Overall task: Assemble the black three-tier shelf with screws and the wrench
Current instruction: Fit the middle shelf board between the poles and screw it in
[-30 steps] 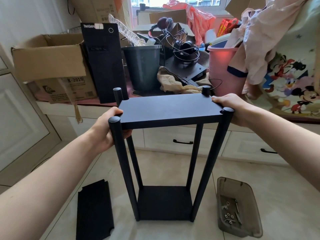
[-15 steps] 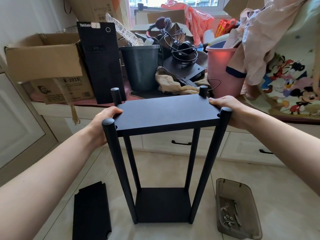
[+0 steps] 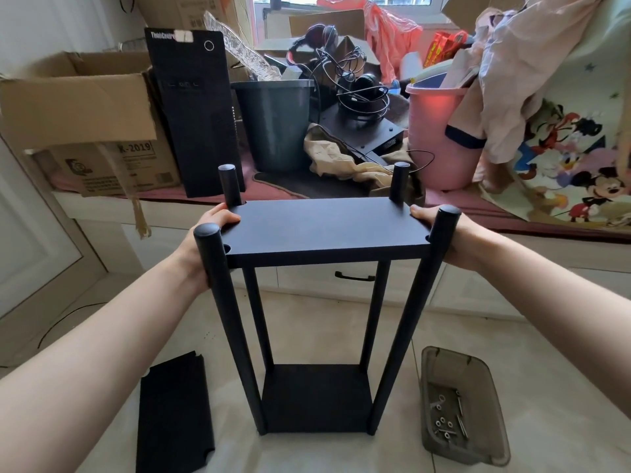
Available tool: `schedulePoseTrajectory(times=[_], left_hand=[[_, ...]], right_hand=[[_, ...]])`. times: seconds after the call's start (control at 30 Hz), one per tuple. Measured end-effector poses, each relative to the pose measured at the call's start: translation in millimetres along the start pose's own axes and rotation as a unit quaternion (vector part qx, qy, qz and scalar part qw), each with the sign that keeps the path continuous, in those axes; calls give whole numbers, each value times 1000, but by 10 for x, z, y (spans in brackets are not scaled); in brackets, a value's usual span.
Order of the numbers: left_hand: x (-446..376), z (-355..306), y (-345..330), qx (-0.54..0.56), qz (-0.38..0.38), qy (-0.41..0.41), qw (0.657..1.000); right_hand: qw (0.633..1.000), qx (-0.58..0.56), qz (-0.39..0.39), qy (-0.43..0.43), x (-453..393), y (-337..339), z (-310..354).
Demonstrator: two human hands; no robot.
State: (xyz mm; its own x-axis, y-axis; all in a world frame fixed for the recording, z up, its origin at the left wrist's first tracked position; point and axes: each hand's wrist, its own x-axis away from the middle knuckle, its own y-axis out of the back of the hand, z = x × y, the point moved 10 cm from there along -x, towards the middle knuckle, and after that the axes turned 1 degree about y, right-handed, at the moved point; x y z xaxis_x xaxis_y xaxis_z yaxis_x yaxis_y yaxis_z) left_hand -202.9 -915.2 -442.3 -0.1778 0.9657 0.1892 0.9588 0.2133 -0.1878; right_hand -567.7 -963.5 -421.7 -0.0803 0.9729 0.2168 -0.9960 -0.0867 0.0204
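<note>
The black shelf frame stands upright on the floor, with a bottom board [image 3: 316, 397] fixed between several round black poles [image 3: 232, 336]. A second black shelf board [image 3: 324, 230] sits between the poles a little below their tops. My left hand [image 3: 205, 244] grips its left edge, thumb on top. My right hand [image 3: 447, 237] grips its right edge the same way. A third black board [image 3: 174, 418] lies flat on the floor at the lower left. A grey plastic tray [image 3: 478, 448] at the lower right holds several screws and washers [image 3: 444, 421]. No wrench is visible.
A cluttered window ledge lies behind the shelf, with a cardboard box [image 3: 78, 107], a black computer tower [image 3: 198, 110], a dark bin [image 3: 276, 121], headphones and cables [image 3: 362, 93], a pink bucket [image 3: 440, 138] and draped clothes [image 3: 532, 63]. White cabinet drawers [image 3: 355, 278] sit below it.
The board in my hands has slid down the poles, so the pole tops stand higher above it. Both hands went down with it.
</note>
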Motion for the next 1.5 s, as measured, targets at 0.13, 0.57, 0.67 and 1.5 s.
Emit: schedulePoseTrajectory(times=[0.13,0.57,0.67,1.5], left_hand=[[-24,20,-40,28,13,-8,999],[-58,142,34,-28,-2,-44,999],[-73,200,51,-29,-1,-44,999],[-271,765,247,-96,-63,-6,993]], right_hand=[[999,-25,13,-33,-13,-4,-118],[995,-81,31,-52,-39,-56,-371],[998,-17,35,-51,-26,-52,-460],[997,-12,-15,-76,-180,-24,-1187]])
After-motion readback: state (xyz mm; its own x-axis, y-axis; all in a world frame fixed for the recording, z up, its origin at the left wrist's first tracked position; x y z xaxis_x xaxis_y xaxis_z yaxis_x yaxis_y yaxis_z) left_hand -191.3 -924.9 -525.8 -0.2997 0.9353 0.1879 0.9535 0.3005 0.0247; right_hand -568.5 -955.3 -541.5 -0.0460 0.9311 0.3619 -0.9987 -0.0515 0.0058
